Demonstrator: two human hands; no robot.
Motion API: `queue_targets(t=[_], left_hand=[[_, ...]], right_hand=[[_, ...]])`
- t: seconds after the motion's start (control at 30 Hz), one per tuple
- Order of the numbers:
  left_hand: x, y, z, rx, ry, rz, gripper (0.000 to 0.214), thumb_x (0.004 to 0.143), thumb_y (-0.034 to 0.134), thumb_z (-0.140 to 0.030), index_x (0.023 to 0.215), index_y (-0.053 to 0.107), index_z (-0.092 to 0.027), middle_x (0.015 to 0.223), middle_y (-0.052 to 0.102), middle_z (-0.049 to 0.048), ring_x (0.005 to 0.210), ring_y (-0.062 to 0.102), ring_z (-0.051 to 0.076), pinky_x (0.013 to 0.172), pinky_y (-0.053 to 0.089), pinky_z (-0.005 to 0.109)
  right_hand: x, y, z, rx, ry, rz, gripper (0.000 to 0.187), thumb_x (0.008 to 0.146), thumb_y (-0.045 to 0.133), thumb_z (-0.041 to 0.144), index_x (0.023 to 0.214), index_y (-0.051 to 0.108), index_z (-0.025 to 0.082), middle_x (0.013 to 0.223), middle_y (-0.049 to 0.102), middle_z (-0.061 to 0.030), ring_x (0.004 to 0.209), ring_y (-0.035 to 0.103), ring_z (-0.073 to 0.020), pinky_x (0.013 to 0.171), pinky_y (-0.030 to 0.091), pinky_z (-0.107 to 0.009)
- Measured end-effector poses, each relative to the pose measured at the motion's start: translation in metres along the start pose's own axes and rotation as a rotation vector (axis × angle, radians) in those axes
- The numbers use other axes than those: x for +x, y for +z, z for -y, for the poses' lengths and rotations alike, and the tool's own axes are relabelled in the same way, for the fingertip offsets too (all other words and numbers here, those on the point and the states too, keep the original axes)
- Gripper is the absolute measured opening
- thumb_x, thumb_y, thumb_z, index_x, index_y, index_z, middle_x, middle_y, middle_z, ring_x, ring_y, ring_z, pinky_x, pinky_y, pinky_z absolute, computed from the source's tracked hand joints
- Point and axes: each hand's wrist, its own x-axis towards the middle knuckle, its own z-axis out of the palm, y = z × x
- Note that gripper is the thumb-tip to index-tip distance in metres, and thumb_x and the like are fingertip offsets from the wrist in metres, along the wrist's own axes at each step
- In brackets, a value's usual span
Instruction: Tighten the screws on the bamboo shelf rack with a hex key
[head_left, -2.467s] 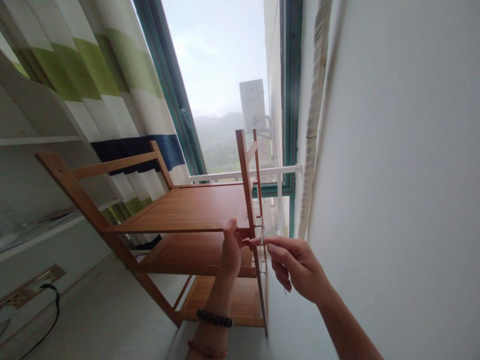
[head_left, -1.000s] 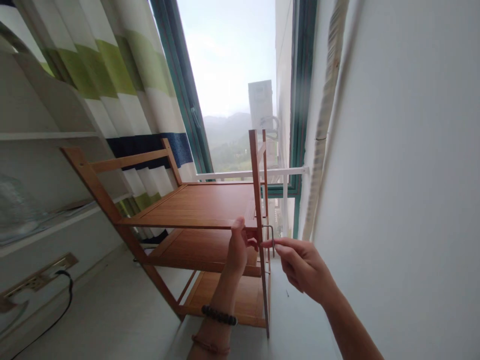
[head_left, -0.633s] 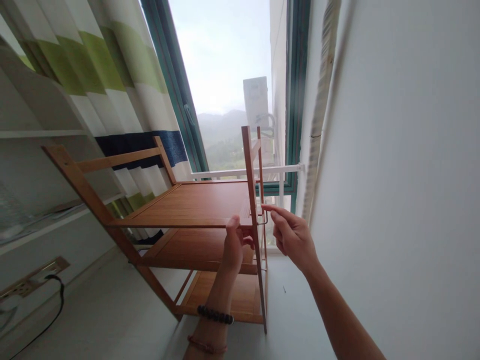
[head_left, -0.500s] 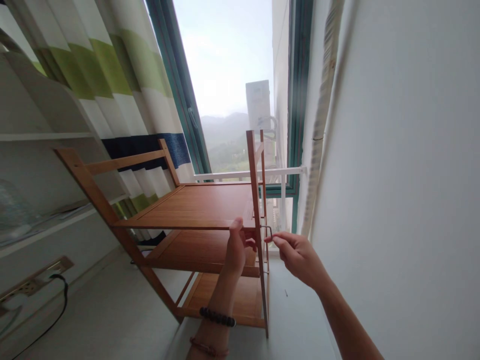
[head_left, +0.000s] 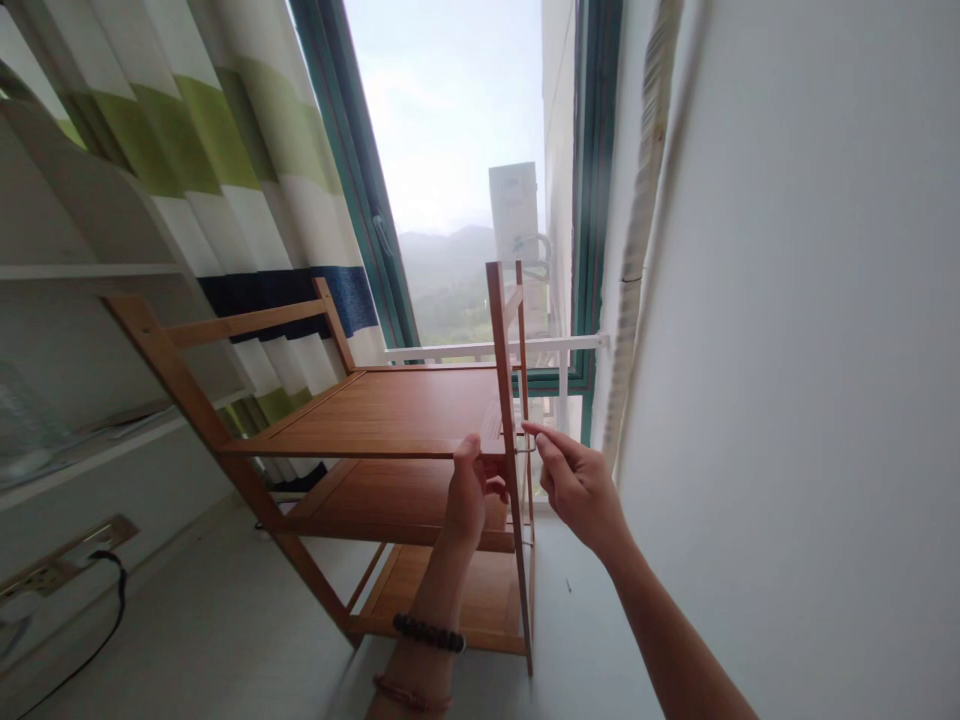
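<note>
One wooden rack; left hand clamped on upper shelf, right hand at metal key, can't tell if pinched. Likely turning step; next calls for key seated.

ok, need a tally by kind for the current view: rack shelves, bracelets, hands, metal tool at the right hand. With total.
Rack shelves: 3 (top shelf, middle shelf, bottom shelf)
Bracelets: 2 (dark beaded bracelet, reddish bracelet)
Hands: 2 (left hand, right hand)
Metal tool: 1
Total: 8
</note>
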Motion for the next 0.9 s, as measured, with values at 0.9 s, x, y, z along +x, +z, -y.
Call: queue_targets(t=[0.9], left_hand=[[0.0,0.002,0.001,-0.008,-0.016,-0.015,0.055,0.066,0.038,-0.061,0.071,0.062,-0.012,0.054,0.062,0.0064,0.052,0.056,0.018,0.038,0.032,0.023]], right_hand=[[-0.015,-0.01,-0.009,-0.148,0.024,0.069,0.033,0.087,0.042,0.033,0.095,0.065,0.013,0.046,0.03,0.007,0.041,0.026,-0.0054,0.038,0.019,-0.018]])
